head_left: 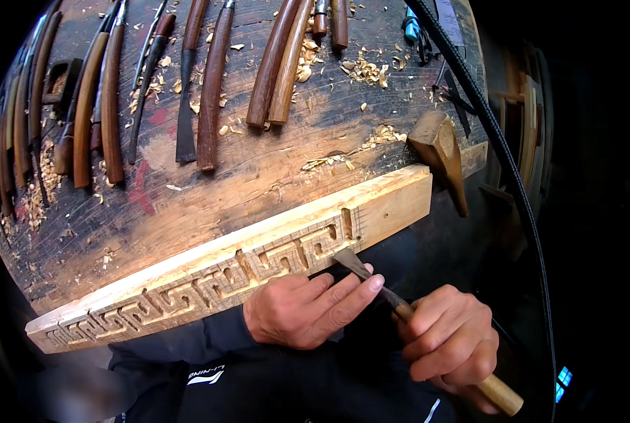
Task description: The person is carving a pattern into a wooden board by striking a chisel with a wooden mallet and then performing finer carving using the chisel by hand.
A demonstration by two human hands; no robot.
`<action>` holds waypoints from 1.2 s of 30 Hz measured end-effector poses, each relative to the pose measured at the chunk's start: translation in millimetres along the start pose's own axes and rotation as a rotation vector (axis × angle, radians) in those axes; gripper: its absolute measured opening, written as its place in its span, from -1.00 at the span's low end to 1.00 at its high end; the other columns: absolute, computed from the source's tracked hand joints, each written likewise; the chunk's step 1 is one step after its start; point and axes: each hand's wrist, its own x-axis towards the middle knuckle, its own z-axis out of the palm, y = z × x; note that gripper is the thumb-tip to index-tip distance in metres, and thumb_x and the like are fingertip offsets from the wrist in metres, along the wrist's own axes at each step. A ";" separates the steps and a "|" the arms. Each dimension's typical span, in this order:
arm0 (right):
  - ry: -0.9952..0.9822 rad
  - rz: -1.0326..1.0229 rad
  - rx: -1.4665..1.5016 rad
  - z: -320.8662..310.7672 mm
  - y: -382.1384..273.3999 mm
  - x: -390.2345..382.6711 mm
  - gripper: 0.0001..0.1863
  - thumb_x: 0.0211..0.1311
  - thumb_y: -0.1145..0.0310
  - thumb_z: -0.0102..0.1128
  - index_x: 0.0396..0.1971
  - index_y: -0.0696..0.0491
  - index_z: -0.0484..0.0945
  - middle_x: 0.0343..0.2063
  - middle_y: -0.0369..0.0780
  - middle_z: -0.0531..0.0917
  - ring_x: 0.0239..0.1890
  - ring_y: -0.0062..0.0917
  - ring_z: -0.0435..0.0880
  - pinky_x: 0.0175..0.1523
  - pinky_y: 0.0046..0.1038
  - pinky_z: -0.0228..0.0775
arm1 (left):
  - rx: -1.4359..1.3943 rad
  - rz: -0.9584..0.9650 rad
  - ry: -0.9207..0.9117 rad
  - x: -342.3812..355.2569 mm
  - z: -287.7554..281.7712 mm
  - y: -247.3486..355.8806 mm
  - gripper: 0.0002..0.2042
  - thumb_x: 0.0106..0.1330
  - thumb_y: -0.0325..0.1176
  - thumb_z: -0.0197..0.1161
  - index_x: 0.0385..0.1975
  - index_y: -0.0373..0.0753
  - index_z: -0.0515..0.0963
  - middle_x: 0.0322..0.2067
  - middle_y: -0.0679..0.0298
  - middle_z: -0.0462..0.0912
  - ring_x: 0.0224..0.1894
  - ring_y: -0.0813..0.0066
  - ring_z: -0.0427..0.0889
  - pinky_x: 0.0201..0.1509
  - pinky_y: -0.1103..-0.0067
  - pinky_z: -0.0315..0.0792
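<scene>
A long pale wooden board (399,206) lies tilted along the bench's near edge, with an angular meander pattern carved in its near face. A flat chisel (352,262) rests its blade edge against the lower side of the carving, near the right end. My left hand (304,310) is beside the board, its fingertips closed about the chisel's shank; the exact contact is partly hidden. Wrapped round the chisel's wooden handle, my right hand (450,338) sits lower right, the handle's butt (502,395) sticking out below it.
Several wooden-handled carving tools (213,99) lie across the worn bench (251,185). A wooden mallet-like block (438,151) sits beyond the board's right end. Wood shavings (368,72) are scattered about. A black braided cable (502,141) runs down the right side.
</scene>
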 end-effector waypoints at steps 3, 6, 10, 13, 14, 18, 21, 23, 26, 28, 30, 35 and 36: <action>-0.039 0.028 -0.015 2.8 -3.8 6.2 -0.66 0.50 0.51 0.13 -0.59 0.17 0.47 -0.63 0.07 0.67 -0.81 -0.41 0.48 -0.69 -0.49 0.11 | 0.022 0.023 0.018 0.6 2.4 -0.7 -0.55 0.51 -0.39 0.35 0.34 -0.43 0.67 0.03 0.01 0.89 -0.42 0.62 0.70 -0.56 0.67 0.36; -0.116 0.050 -0.004 -0.8 3.0 7.0 -0.50 0.77 0.18 0.20 -0.48 0.15 0.52 -0.65 -0.05 0.68 -0.82 -0.45 0.52 -0.72 -0.51 0.08 | 0.040 0.006 0.038 -2.4 2.3 -1.4 -0.58 0.54 -0.37 0.35 0.32 -0.43 0.68 0.00 0.01 0.90 -0.38 0.60 0.75 -0.56 0.69 0.35; -0.107 0.090 -0.022 1.7 1.7 4.4 -0.62 0.69 0.41 0.23 -0.47 0.17 0.52 -0.64 -0.02 0.68 -0.81 -0.41 0.54 -0.72 -0.50 0.13 | -0.031 -0.035 -0.037 2.7 -10.1 1.9 -0.54 0.48 -0.41 0.52 0.27 -0.51 0.62 -0.02 -0.08 0.90 -0.14 0.35 0.95 -0.48 0.63 0.55; -0.072 0.109 -0.050 6.8 -1.7 5.8 -0.70 0.60 0.54 0.22 -0.47 0.18 0.52 -0.64 -0.02 0.68 -0.80 -0.40 0.53 -0.73 -0.49 0.14 | -0.040 -0.026 -0.013 4.0 -8.7 2.1 -0.58 0.49 -0.43 0.50 0.25 -0.50 0.64 -0.04 -0.09 0.90 -0.16 0.34 0.95 -0.48 0.63 0.55; -0.079 0.097 -0.043 6.6 -1.7 5.2 -0.71 0.58 0.56 0.21 -0.47 0.18 0.51 -0.64 -0.02 0.68 -0.81 -0.40 0.53 -0.73 -0.49 0.14 | -0.037 -0.020 -0.012 3.3 -8.2 1.7 -0.59 0.49 -0.43 0.49 0.25 -0.50 0.64 -0.04 -0.09 0.90 -0.16 0.35 0.95 -0.48 0.64 0.55; -0.086 0.075 -0.032 6.4 2.9 3.5 -0.76 0.50 0.63 0.16 -0.47 0.17 0.50 -0.65 -0.03 0.68 -0.81 -0.40 0.52 -0.73 -0.49 0.12 | -0.009 -0.019 -0.019 0.4 -8.6 0.9 -0.61 0.51 -0.43 0.47 0.24 -0.51 0.64 -0.04 -0.09 0.90 -0.17 0.36 0.94 -0.47 0.65 0.54; -0.043 0.061 -0.086 14.1 3.8 2.9 -0.75 0.46 0.65 0.14 -0.50 0.15 0.48 -0.65 -0.04 0.67 -0.81 -0.41 0.51 -0.73 -0.49 0.12 | -0.022 -0.011 -0.026 2.7 -9.7 0.3 -0.61 0.53 -0.43 0.46 0.24 -0.51 0.64 -0.04 -0.09 0.90 -0.17 0.37 0.94 -0.46 0.66 0.54; -0.043 0.059 -0.101 16.2 5.9 2.8 -0.72 0.46 0.64 0.13 -0.53 0.13 0.45 -0.65 -0.05 0.67 -0.81 -0.43 0.51 -0.72 -0.49 0.12 | 0.009 -0.006 0.004 -0.2 -7.3 0.5 -0.62 0.54 -0.41 0.41 0.24 -0.50 0.66 -0.06 -0.05 0.91 -0.22 0.40 0.91 -0.48 0.67 0.49; -0.045 0.097 -0.139 21.1 6.4 8.4 -0.65 0.49 0.58 0.14 -0.59 0.08 0.40 -0.65 -0.05 0.67 -0.80 -0.45 0.50 -0.71 -0.48 0.15 | 0.035 -0.003 0.043 -2.1 -2.0 -0.3 -0.63 0.55 -0.40 0.37 0.23 -0.48 0.69 -0.09 -0.02 0.91 -0.27 0.44 0.88 -0.49 0.68 0.44; -0.004 0.143 -0.176 28.8 6.8 17.3 -0.57 0.53 0.47 0.19 -0.65 0.04 0.34 -0.65 -0.03 0.66 -0.79 -0.46 0.51 -0.69 -0.46 0.20 | -0.008 -0.039 0.009 -1.5 -7.0 2.9 -0.62 0.52 -0.43 0.47 0.22 -0.50 0.66 -0.08 -0.08 0.91 -0.20 0.38 0.93 -0.45 0.67 0.54; -0.011 0.154 -0.183 29.1 7.6 19.3 -0.63 0.42 0.52 0.18 -0.64 0.03 0.35 -0.66 -0.03 0.67 -0.79 -0.47 0.50 -0.70 -0.46 0.19 | -0.012 -0.047 0.026 -2.4 -6.0 3.2 -0.62 0.51 -0.43 0.48 0.21 -0.50 0.66 -0.10 -0.08 0.91 -0.20 0.38 0.94 -0.45 0.67 0.55; 0.065 0.173 -0.257 41.7 5.3 18.0 -0.62 0.46 0.52 0.15 -0.62 0.00 0.33 -0.66 -0.05 0.68 -0.81 -0.47 0.48 -0.71 -0.46 0.18 | -0.025 -0.036 0.059 -2.6 -5.3 2.6 -0.63 0.51 -0.41 0.49 0.19 -0.50 0.67 -0.13 -0.07 0.91 -0.23 0.38 0.94 -0.47 0.68 0.55; 0.104 0.162 -0.273 46.9 5.3 15.4 -0.61 0.48 0.52 0.15 -0.62 -0.01 0.32 -0.66 -0.05 0.68 -0.82 -0.47 0.47 -0.71 -0.46 0.18 | -0.028 -0.030 0.065 -2.4 -5.1 2.3 -0.64 0.51 -0.41 0.49 0.18 -0.50 0.67 -0.13 -0.07 0.92 -0.23 0.38 0.95 -0.48 0.68 0.54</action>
